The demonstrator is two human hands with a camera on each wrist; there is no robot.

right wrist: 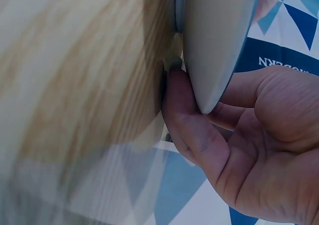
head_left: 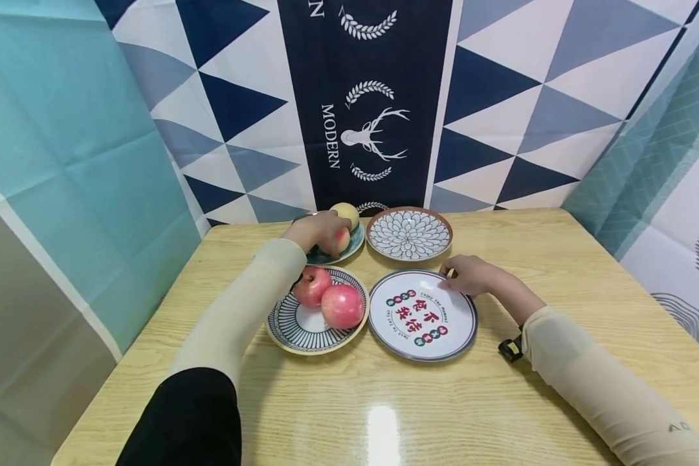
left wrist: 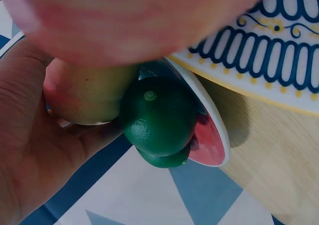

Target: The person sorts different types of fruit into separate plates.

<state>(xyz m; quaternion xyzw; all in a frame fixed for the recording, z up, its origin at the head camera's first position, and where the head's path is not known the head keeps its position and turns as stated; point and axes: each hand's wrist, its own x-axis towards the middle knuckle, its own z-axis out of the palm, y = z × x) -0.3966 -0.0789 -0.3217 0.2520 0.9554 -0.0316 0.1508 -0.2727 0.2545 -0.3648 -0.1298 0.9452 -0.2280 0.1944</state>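
At the back left, my left hand [head_left: 320, 231] grips a red-and-yellow peach [left wrist: 79, 93] over a blue-green dish [head_left: 356, 241]. A yellow round fruit [head_left: 346, 213] lies just behind it in the head view. Close by the fingers in the left wrist view are two dark green round fruits [left wrist: 159, 115], one partly hidden. My right hand [head_left: 468, 275] pinches the far right rim of a white plate [head_left: 387, 333] with red lettering. From the right wrist view, the fingers curl beneath the plate's edge [right wrist: 212, 85] and the thumb lies against its other face.
A striped bowl [head_left: 291, 336] with two red apples [head_left: 342, 307] stands in front of the dish, below my left forearm. A brown-rimmed plate [head_left: 409, 234] with a petal pattern sits at the back. Patterned cloth [head_left: 495, 97] hangs behind the wooden table [head_left: 326, 414].
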